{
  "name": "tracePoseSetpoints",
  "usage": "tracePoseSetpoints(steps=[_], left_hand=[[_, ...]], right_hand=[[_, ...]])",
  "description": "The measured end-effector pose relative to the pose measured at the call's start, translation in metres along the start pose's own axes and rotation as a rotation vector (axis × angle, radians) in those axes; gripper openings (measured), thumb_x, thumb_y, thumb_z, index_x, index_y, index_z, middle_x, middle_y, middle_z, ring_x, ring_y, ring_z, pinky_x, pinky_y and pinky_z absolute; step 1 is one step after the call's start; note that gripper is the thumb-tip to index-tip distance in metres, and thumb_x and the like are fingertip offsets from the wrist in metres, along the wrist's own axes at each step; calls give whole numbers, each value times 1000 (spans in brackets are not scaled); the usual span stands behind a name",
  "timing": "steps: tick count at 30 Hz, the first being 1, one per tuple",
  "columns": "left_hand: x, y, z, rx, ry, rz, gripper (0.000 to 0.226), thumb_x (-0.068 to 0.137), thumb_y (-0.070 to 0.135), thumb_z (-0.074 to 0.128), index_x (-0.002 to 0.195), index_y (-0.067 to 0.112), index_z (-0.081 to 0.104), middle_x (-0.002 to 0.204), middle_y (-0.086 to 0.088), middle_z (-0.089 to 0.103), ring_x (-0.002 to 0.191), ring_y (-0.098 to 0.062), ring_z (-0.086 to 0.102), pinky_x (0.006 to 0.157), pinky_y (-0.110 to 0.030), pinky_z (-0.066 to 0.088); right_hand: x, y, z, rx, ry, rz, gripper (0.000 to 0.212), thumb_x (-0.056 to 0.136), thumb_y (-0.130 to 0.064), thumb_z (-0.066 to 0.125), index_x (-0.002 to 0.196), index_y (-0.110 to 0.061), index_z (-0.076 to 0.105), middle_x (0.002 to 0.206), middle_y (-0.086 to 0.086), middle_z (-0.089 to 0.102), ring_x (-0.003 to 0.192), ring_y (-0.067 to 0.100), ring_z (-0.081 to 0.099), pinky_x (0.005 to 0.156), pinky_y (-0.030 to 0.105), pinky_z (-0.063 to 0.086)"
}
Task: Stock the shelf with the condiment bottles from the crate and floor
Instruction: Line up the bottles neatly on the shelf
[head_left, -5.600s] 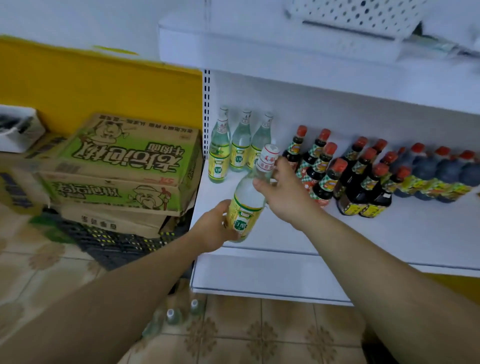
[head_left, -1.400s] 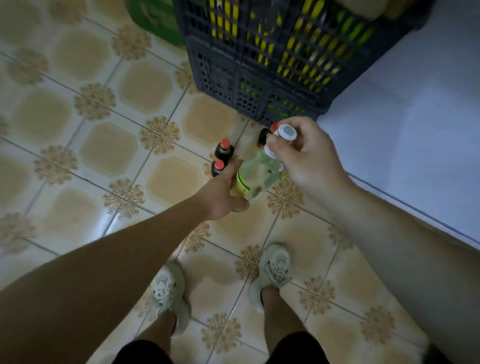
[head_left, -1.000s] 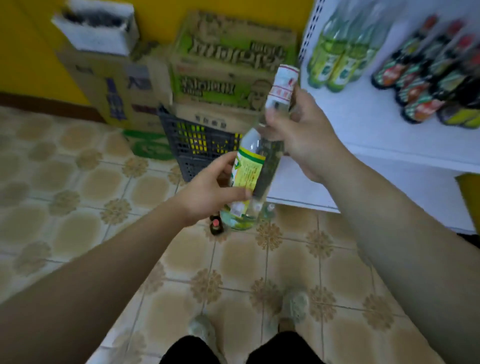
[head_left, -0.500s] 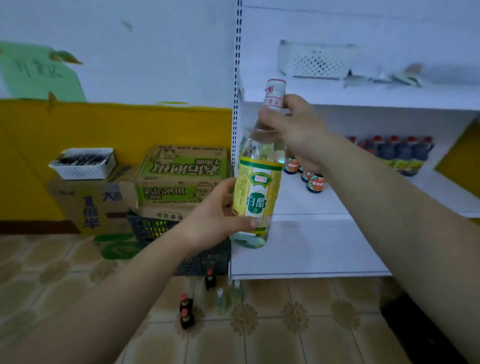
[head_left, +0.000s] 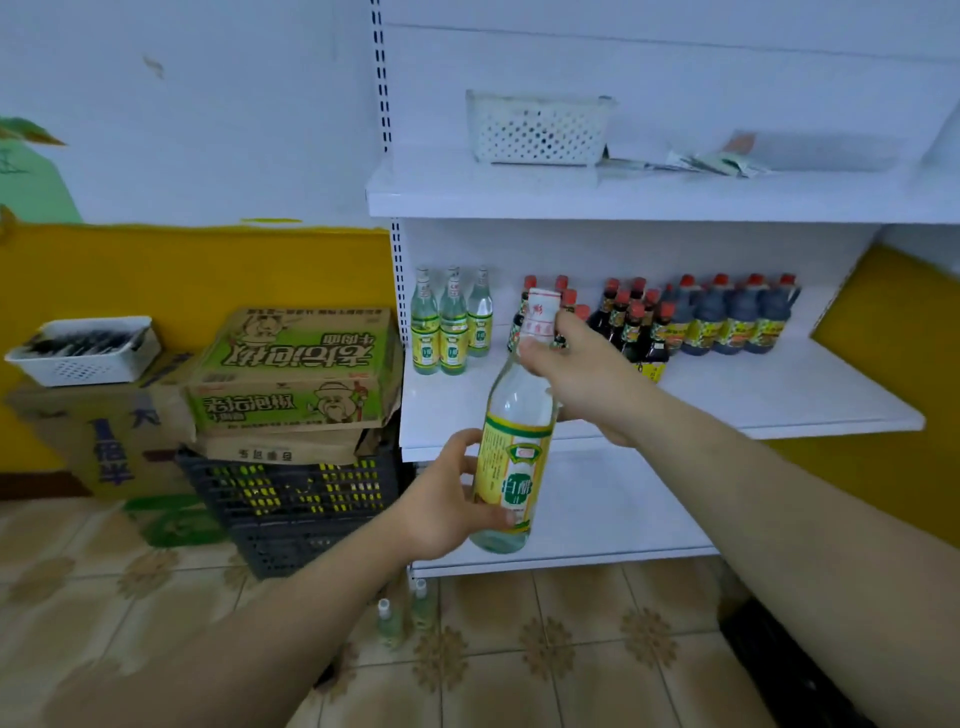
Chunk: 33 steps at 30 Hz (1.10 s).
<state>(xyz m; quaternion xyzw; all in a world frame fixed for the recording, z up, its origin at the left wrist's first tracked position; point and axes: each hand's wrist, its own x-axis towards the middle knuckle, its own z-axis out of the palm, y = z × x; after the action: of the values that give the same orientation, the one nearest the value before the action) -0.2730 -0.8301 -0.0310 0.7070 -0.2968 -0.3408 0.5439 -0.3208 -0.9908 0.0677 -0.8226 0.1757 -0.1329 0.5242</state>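
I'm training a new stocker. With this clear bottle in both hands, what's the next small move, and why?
Probably carry the bottle forward and up to the shelf, setting it beside the matching bottles at its left end. The left hand holds its body, the right hand its neck, and bare shelf lies there.

Entry: operator's body, as I see it over the remote feed. Two limbs in shot. The left hand (head_left: 441, 499) shows in front of the lower left corner of the shelf (head_left: 727, 410). The right hand (head_left: 576, 374) shows in front of the shelf's middle board. Both hands are bare. The left forearm (head_left: 234, 639) and right forearm (head_left: 779, 519) are bare from wrist to frame edge. The wide lens swells both toward the camera, and the right reads bulkier. The left thumbnail looks short and rounded. Knuckle detail is too soft to log.
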Motion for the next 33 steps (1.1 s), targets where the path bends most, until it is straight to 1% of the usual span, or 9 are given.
tracePoseSetpoints(steps=[4, 8, 10, 14, 18, 22, 26, 29, 33], left_hand=[[43, -21, -12, -11, -8, -22, 79, 72, -1, 77, 128, 30, 30, 121, -7, 55, 99, -17, 67, 85, -34, 56], [98, -40, -43, 3, 2, -21, 81, 73, -3, 76, 127, 33, 28, 117, -3, 55, 99, -18, 65, 84, -34, 56], [125, -48, -57, 19, 3, -22, 81, 73, -2, 76, 127, 33, 27, 116, 1, 54, 97, -13, 63, 77, -25, 56], [184, -64, -78, 92, 35, -16, 80, 74, 2, 76, 127, 33, 25, 110, 13, 48, 93, -4, 58, 63, -10, 49], [247, -91, -84, 156, 137, -8, 78, 76, 10, 77, 136, 24, 28, 117, 9, 49, 101, -16, 56, 81, -32, 52], [302, -129, -74, 128, 236, -16, 67, 78, 7, 74, 131, 19, 35, 122, 2, 51, 107, -21, 57, 88, -45, 52], [344, -166, -66, 104, 324, -52, 70, 74, 4, 76, 132, 20, 39, 122, -6, 52, 106, -23, 57, 88, -41, 52], [365, -186, -66, 120, 357, -65, 71, 73, 5, 77, 132, 23, 41, 119, -2, 54, 102, -20, 58, 82, -30, 49], [389, -198, -69, 106, 423, -41, 71, 74, 8, 77, 132, 26, 41, 118, 1, 56, 97, -16, 62, 84, -30, 52]], right_hand=[[37, 19, 11, -18, 3, -23, 14, 96, -34, 51, 110, -34, 51, 92, -14, 59, 94, 17, 61, 85, 43, 53], [85, 34, 27, -36, 52, -41, 23, 96, -32, 51, 120, -31, 50, 84, -21, 52, 79, -1, 51, 76, 27, 41], [110, 42, 35, -32, 60, -38, 30, 97, -27, 51, 127, -25, 48, 88, -22, 53, 80, -4, 50, 78, 23, 37], [160, 62, 47, -23, 75, -19, 37, 98, -24, 50, 134, -22, 43, 117, -9, 56, 108, 11, 52, 95, 28, 40], [214, 94, 54, -69, 50, -41, 40, 96, -24, 53, 135, -26, 42, 129, -4, 57, 115, 17, 54, 102, 40, 43], [259, 142, 60, -111, 23, -57, 45, 96, -26, 52, 139, -26, 38, 134, -5, 55, 120, 16, 52, 100, 31, 41], [292, 191, 63, -104, -23, -60, 48, 97, -25, 52, 142, -24, 36, 136, -7, 53, 122, 11, 48, 98, 24, 37], [312, 214, 64, -95, -41, -66, 48, 96, -25, 53, 141, -23, 37, 133, -6, 54, 118, 11, 50, 100, 27, 38], [339, 223, 66, -114, -44, -100, 44, 96, -25, 53, 137, -23, 39, 121, -8, 56, 109, 11, 52, 93, 26, 40]])
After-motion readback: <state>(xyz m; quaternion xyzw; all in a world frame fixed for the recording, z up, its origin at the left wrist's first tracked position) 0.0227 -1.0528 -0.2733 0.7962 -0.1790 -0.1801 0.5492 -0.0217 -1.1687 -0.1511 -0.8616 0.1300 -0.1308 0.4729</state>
